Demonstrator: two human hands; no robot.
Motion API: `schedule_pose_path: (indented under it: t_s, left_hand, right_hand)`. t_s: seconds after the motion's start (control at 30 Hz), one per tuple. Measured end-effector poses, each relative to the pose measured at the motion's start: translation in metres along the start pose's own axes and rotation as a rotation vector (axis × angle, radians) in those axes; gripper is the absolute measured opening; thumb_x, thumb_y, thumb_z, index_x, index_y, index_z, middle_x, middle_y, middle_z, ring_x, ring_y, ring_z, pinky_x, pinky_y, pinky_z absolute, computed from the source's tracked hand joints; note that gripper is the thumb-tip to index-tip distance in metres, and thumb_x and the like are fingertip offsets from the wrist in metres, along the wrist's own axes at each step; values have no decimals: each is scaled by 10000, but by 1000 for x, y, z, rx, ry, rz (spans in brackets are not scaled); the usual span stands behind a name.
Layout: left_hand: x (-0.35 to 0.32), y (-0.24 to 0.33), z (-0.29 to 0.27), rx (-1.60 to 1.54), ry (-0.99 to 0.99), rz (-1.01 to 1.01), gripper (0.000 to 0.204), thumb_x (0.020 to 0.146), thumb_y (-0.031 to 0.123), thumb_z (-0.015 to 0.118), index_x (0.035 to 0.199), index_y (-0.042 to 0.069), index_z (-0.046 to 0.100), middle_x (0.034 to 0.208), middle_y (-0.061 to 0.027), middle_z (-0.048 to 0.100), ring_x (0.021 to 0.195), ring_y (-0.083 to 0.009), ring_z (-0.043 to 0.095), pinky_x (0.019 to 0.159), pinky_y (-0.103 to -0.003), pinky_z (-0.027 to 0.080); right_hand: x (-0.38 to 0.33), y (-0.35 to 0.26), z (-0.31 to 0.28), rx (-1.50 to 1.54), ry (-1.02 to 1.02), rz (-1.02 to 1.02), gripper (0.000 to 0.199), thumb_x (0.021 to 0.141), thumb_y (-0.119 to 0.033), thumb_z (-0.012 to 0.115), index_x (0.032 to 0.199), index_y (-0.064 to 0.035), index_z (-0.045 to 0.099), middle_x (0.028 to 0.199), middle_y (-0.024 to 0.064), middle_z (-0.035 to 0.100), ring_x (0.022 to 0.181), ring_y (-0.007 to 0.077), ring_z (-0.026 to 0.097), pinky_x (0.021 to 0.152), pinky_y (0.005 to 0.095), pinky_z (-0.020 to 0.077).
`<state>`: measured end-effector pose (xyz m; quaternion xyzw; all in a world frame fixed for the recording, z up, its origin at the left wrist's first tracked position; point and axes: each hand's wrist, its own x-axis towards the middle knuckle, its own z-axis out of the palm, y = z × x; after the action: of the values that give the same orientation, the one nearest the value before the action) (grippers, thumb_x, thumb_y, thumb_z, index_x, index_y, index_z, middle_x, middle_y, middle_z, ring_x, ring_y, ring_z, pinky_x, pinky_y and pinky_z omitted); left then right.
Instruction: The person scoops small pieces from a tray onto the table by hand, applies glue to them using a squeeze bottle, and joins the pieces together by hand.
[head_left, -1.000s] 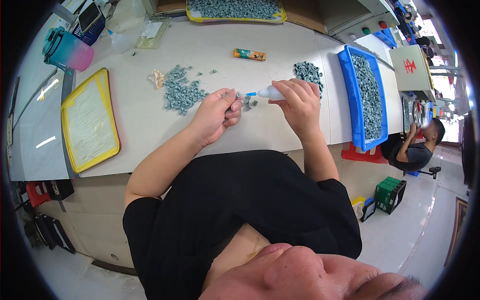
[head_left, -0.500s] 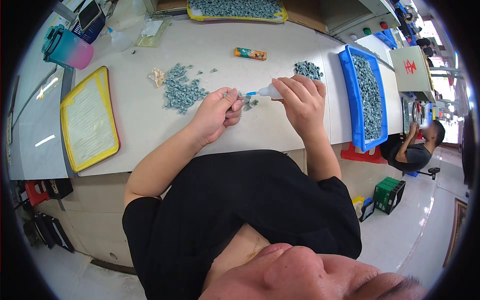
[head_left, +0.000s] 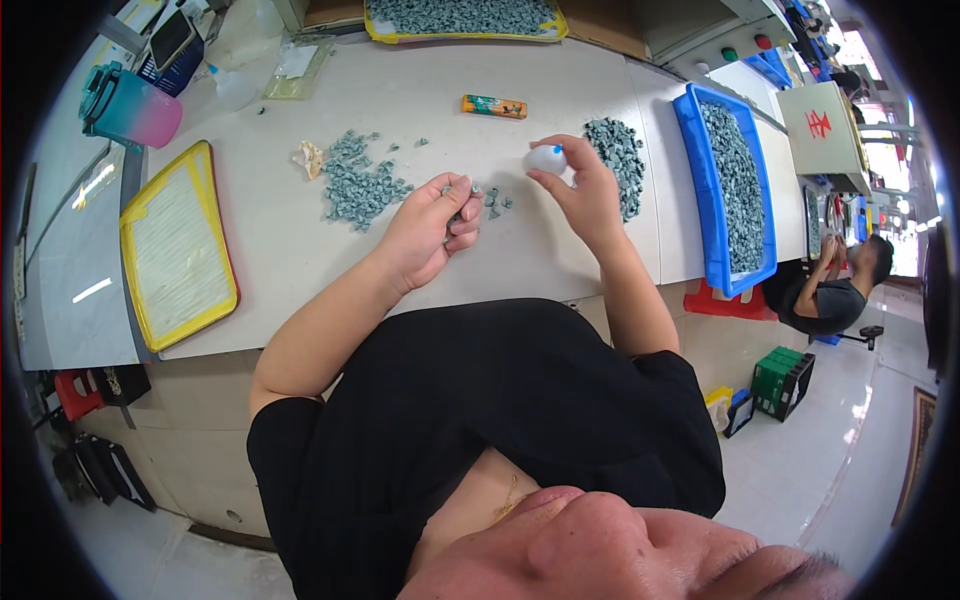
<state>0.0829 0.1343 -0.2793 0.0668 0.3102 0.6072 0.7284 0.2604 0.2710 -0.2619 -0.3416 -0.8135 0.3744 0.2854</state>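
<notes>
Above the off-white, flat surface (head_left: 410, 85), the left hand (head_left: 437, 222) pinches a small grey-green piece (head_left: 475, 189); the right hand (head_left: 587, 193) has its fingers closed around a white, blue-tipped plastic bottle (head_left: 543, 159). Loose grey-green heaps (head_left: 365, 192) flank them. Beyond the blue, rectangular plastic tray (head_left: 698, 175) sits a dark-shirted co-worker (head_left: 838, 303).

I see one bold mark on my feed: a red, brush-like character (head_left: 818, 124) on the side of a pale box (head_left: 797, 104) at the right. I can tell that the orange-and-green tube (head_left: 494, 106) lying on the worktop (head_left: 400, 90) carries printing along its wrapper, but it comes through too small for me to read.
</notes>
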Motion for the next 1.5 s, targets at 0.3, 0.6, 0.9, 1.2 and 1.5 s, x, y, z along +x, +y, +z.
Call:
schedule_pose_path:
  t_s: [0.3, 0.6, 0.9, 1.2, 1.5]
  left_hand:
    - [1, 1, 1, -23, 31, -10, 181, 1013, 194, 478, 952, 25, 497, 740, -9, 447, 609, -84, 343, 506, -218, 292]
    - [1, 1, 2, -33, 25, -35, 177, 1014, 187, 470, 950, 24, 493, 736, -9, 446, 608, -84, 345, 503, -218, 289]
    - [-1, 3, 1, -45, -45, -62, 204, 1020, 211, 461, 951, 20, 474, 732, 2, 442, 594, -77, 329, 519, -219, 299]
    - [-2, 2, 0, -35, -95, -59, 217, 1022, 233, 455, 925, 42, 483, 725, 11, 436, 587, -72, 326, 520, -215, 295]
    - [-5, 2, 5, 1, -109, -86, 225, 1023, 257, 452, 906, 67, 478, 704, 25, 418, 573, -62, 323, 506, -212, 281]
  right_hand:
    - [11, 18, -24, 118, -25, 99, 313, 848, 3, 621, 1158, -42, 615, 1069, 76, 685, 949, 204, 630, 849, 312, 489]
    - [-16, 17, -48, -669, -279, -237, 220, 756, 27, 593, 941, -25, 701, 969, 72, 681, 931, 266, 589, 861, 369, 467]
    - [-20, -3, -32, -312, -100, -195, 201, 829, 18, 618, 1020, -22, 665, 965, 98, 647, 809, 244, 639, 706, 322, 523]
    - [-19, -21, 8, 176, -156, -138, 179, 837, 92, 630, 1010, 50, 613, 999, 93, 642, 856, 151, 656, 788, 264, 538]
    - [-13, -32, 25, 30, -58, -423, 196, 736, 75, 719, 908, -5, 670, 939, 105, 673, 838, 218, 668, 737, 282, 542]
